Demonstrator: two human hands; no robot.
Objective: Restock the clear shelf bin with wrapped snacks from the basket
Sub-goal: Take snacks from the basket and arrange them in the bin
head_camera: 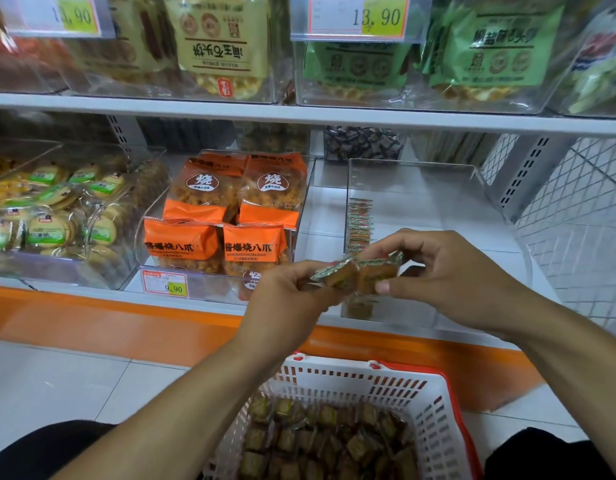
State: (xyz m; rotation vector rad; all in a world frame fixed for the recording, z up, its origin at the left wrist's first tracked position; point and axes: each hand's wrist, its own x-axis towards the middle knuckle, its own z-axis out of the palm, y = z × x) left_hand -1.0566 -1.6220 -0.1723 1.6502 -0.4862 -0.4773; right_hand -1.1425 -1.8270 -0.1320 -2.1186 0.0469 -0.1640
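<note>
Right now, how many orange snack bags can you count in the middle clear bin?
4: two upright at the back, two in front. More may be hidden behind them.

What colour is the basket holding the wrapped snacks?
White lattice walls with a red rim and handle; the basket shows clearly at the bottom of the head view.

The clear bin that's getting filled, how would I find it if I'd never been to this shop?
Find the lower shelf with the orange front edge. Go right, past the bin of orange snack bags, to the last clear bin beside the white wire grid. Unlike its packed neighbours, it is nearly bare, holding only one thin row of small wrapped snacks along its left wall.
</note>
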